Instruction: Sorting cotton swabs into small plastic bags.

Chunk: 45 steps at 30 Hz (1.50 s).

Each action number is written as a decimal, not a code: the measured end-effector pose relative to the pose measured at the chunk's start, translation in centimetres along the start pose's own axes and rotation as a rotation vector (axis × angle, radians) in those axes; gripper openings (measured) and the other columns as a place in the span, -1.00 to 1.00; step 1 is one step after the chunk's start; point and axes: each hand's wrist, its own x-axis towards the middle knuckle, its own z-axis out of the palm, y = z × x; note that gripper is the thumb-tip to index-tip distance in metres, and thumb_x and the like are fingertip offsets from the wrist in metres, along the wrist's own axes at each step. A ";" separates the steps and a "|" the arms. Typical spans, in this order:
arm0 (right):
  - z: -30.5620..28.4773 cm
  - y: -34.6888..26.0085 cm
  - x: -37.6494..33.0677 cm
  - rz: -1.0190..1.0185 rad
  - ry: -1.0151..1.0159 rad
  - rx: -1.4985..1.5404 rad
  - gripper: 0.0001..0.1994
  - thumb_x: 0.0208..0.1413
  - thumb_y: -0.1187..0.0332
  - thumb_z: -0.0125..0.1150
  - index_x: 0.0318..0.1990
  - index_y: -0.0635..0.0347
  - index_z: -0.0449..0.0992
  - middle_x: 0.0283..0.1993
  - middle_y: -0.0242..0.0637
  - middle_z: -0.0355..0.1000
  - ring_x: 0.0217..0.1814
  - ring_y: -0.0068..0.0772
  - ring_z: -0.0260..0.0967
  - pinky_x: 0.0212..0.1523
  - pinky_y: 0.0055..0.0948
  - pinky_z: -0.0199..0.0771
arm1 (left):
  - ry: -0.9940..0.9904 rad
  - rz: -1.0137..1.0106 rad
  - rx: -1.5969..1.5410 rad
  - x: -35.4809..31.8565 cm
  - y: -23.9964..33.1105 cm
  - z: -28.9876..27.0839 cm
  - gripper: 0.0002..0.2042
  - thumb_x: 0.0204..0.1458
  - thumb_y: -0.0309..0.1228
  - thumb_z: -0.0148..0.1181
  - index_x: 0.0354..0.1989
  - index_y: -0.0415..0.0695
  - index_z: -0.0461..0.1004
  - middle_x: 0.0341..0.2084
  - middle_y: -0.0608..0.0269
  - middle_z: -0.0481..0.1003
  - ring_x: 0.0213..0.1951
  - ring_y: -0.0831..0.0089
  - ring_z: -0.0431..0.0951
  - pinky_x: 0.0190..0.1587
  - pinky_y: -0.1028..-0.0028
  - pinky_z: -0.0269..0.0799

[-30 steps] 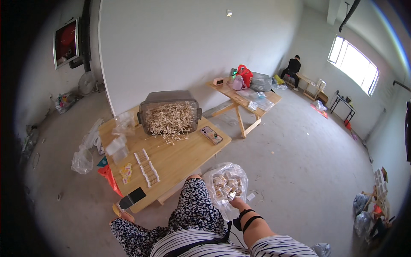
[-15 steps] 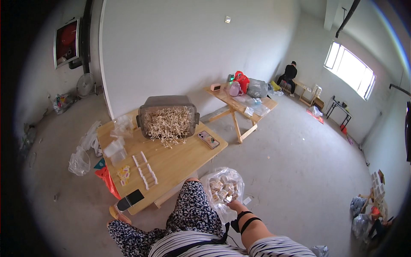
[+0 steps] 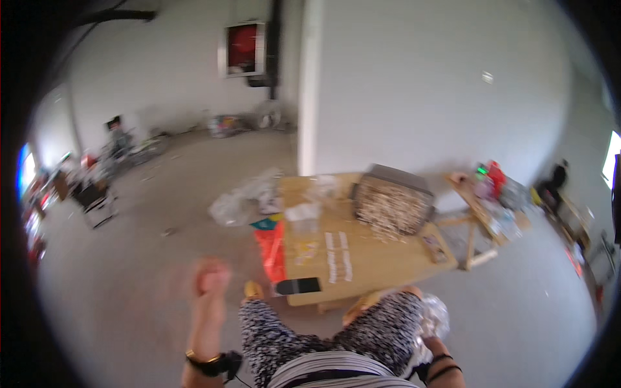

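Note:
My left hand (image 3: 212,277) is raised over the floor to the left of the table, smeared by motion, so its fingers cannot be read. Beside my right knee, my right hand (image 3: 435,346) is at a clear plastic bag (image 3: 437,315); its fingers are hidden and blurred. On the wooden table (image 3: 381,268) a grey plastic bin (image 3: 401,176) lies tipped, its mouth toward me. A heap of short pale sticks (image 3: 391,210), like cotton swabs, fills it and spills out. Two white notched strips (image 3: 337,257) lie parallel in front of me.
A phone (image 3: 436,249) lies at the table's right, a flat black object (image 3: 297,286) at its near left corner. A red bag (image 3: 270,252) hangs at the left edge. A second wooden table (image 3: 475,200) holds bags. A person (image 3: 555,184) sits far right.
My view has swung left, so the table appears further right. My left hand has come into view, raised. My right hand remains at the plastic bag, whose packets no longer show clearly.

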 end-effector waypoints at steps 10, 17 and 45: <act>-18.7 -9.8 8.3 -0.309 0.082 -0.128 -0.74 0.23 0.30 -0.04 -0.15 0.03 0.63 -0.18 -0.16 0.62 -0.09 -0.07 0.58 -0.13 -0.06 0.59 | -0.441 -0.205 -0.654 0.2 -0.7 5.5 -0.90 0.14 -0.48 0.23 -0.25 -0.12 0.41 -0.32 0.44 0.38 -0.23 0.63 0.34 -0.10 0.57 0.25; -17.3 -11.6 7.6 -0.344 0.074 -0.077 -0.74 0.24 0.29 -0.04 -0.15 0.03 0.63 -0.17 -0.14 0.62 -0.08 -0.06 0.58 -0.11 -0.06 0.58 | -0.493 -0.214 -0.727 0.1 0.7 5.6 -0.90 0.14 -0.44 0.24 -0.26 -0.10 0.43 -0.34 0.43 0.42 -0.25 0.62 0.36 -0.11 0.55 0.25; -11.5 -12.0 5.1 -0.380 0.116 0.043 -0.73 0.25 0.26 -0.05 -0.14 0.02 0.63 -0.14 -0.09 0.60 -0.02 -0.02 0.55 -0.04 -0.04 0.55 | -0.488 -0.102 -0.609 -1.7 4.1 5.7 -0.75 0.05 -0.31 0.35 -0.36 -0.02 0.32 -0.38 0.39 0.32 -0.25 0.55 0.27 -0.21 0.55 0.14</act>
